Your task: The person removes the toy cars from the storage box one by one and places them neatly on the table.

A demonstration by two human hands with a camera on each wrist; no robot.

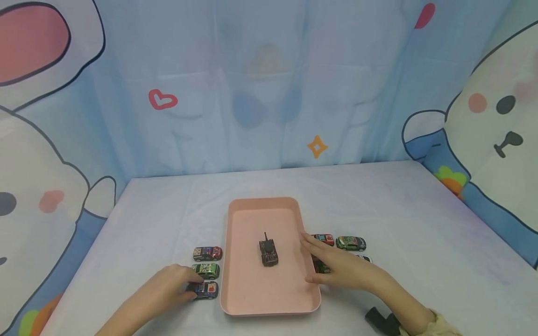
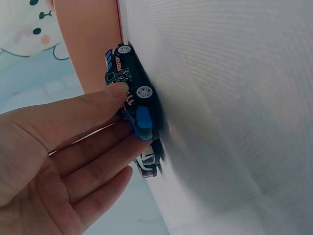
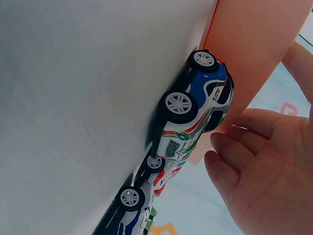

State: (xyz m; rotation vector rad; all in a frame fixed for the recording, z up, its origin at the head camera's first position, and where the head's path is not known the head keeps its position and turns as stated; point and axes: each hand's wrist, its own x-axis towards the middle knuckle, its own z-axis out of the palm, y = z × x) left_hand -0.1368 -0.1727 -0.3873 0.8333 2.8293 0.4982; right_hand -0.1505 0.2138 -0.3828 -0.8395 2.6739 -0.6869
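Observation:
My left hand [image 1: 168, 287] pinches a dark blue toy car [image 1: 208, 290] left of a pink tray [image 1: 256, 291]; in the left wrist view the thumb presses the side of the same toy car [image 2: 128, 88], which sits by the tray wall. A small dark toy tank [image 1: 268, 252] with a thin barrel stands inside the tray. My right hand [image 1: 346, 268] touches the tray's right rim, its fingers spread and partly covering toy cars beyond. Under it, a white and blue toy car [image 3: 188, 110] stands near the tray wall in the right wrist view, not held.
A red and dark toy car [image 1: 208, 253] and a green toy car [image 1: 206, 270] line the tray's left side. Right of the tray stand a red toy car [image 1: 323, 239] and another green one [image 1: 350, 243]. A white cloth covers the table [image 1: 420, 219]; a printed curtain [image 1: 269, 93] hangs behind.

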